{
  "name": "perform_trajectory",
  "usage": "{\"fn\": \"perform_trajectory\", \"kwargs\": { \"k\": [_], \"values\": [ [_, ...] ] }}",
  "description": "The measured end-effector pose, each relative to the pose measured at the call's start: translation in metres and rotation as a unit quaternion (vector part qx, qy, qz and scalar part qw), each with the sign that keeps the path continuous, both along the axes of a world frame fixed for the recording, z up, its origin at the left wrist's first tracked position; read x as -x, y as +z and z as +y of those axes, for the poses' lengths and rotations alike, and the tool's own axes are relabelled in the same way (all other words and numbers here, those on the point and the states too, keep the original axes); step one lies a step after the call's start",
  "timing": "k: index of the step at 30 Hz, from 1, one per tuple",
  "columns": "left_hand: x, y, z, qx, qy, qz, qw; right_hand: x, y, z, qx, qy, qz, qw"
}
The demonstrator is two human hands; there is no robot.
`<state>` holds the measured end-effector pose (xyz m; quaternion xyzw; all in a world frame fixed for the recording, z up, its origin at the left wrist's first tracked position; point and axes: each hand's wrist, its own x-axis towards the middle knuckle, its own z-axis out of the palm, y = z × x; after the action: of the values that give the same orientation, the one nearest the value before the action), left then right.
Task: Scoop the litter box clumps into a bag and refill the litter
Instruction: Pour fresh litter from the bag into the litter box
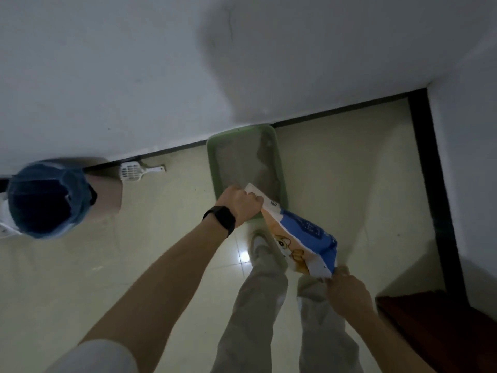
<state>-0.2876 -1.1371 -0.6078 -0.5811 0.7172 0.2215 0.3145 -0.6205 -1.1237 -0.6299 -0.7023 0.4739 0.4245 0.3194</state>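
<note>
- Left hand (243, 204) grips the litter bag (298, 232) mouth over the green litter box (281, 168), frame centre.
- Right hand (347, 290) pinches the bag's bottom corner.
- Tipping too quickly could spill litter over the near rim.

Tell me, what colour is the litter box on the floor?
Pale green. The litter box rim shows it best in the head view, which is the only view.

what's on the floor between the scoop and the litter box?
Nothing. In the head view, only bare floor lies between the white scoop by the wall and the green litter box.
</note>
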Motion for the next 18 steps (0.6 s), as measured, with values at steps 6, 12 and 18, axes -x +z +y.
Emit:
{"fn": "perform_trajectory", "kwargs": {
  "k": [6, 12, 18],
  "values": [
    [0.012, -0.035, 0.009, 0.016, 0.035, 0.005, 0.999, 0.01, -0.003, -0.018, -0.005, 0.017, 0.018, 1.0],
    [0.009, -0.05, 0.032, -0.031, 0.091, 0.002, 0.995, 0.006, 0.0, -0.01, 0.003, -0.024, 0.057, 0.998],
    [-0.002, -0.066, 0.042, -0.029, 0.175, -0.011, 0.984, 0.017, 0.008, -0.012, 0.045, -0.08, 0.041, 0.995]
  ]
}}
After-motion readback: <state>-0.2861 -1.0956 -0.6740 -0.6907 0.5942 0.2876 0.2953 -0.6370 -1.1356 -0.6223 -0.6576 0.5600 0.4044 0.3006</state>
